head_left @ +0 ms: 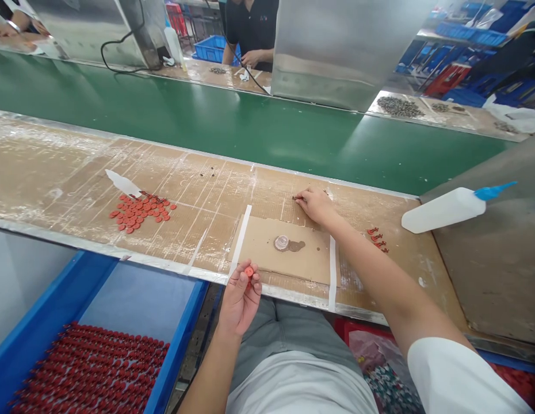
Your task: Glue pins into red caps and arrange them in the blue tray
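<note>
If the left hand (240, 302) slackens, its pinched round red plastic disc (249, 271) may drop; the right hand (316, 205), 1 o'clock, pinches a small dark piece (296, 198).

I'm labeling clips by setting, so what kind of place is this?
Probably a factory assembly line: a long green surface like a conveyor belt runs between facing workbenches, small red discs lie in a pile, and a blue crate holds rows of red pieces.
</note>
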### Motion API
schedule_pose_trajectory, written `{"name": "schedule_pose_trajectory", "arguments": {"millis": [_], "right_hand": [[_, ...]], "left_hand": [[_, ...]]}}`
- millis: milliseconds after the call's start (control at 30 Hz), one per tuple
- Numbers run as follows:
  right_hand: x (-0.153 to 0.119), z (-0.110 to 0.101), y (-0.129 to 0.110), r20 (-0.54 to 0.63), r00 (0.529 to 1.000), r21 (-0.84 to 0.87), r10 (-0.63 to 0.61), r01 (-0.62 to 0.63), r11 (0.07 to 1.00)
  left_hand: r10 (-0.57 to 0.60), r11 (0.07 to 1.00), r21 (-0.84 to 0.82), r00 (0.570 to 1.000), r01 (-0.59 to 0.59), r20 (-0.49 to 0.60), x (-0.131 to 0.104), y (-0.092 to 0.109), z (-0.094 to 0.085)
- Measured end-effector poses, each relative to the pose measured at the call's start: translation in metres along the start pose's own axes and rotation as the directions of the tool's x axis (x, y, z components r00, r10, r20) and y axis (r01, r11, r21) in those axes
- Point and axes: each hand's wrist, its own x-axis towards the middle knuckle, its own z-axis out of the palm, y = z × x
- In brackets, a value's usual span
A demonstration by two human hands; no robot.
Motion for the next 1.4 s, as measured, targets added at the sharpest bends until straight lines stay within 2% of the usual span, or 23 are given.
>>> {"name": "schedule_pose_trajectory", "arguments": {"millis": [133, 300, 500, 800, 967, 1167, 1267, 1400], "right_hand": [[0.006, 0.001, 0.004, 0.047, 0.998, 0.088, -0.046, 0.041, 0.995], [0.005, -0.003, 0.007, 0.081, 0.993, 0.088, -0.091, 0.084, 0.993], [-0.001, 0.001, 0.005, 0.049, 0.995, 0.111, -0.085, 0.079, 0.991], [-0.003, -0.006, 0.002, 0.066, 0.973, 0.169, -0.219, 0.206, 0.964], [-0.019, -0.018, 0.001, 0.075, 0.945, 0.227, -0.318, 0.294, 0.929], [-0.049, -0.030, -0.011, 0.132, 0.952, 0.304, -0.277, 0.227, 0.925], [-0.054, -0.033, -0.015, 0.127, 0.932, 0.288, -0.339, 0.292, 0.912], [-0.054, -0.034, -0.013, 0.130, 0.932, 0.289, -0.338, 0.291, 0.912]], "left_hand": [[-0.016, 0.999, -0.039, 1.000, 0.016, -0.006, -0.003, 0.002, 0.001], [-0.056, 0.995, -0.082, 0.998, 0.057, 0.011, -0.004, 0.003, 0.003], [-0.061, 0.995, -0.078, 0.998, 0.062, 0.009, -0.003, 0.002, 0.003], [-0.062, 0.994, -0.085, 0.998, 0.063, 0.018, -0.002, 0.005, 0.002], [-0.060, 0.994, -0.088, 0.998, 0.062, 0.022, -0.003, 0.007, 0.002], [-0.065, 0.993, -0.100, 0.998, 0.067, 0.016, -0.002, 0.006, 0.003], [-0.067, 0.993, -0.100, 0.998, 0.068, 0.014, -0.002, 0.005, 0.004], [-0.065, 0.992, -0.105, 0.998, 0.067, 0.017, -0.002, 0.006, 0.002]]}}
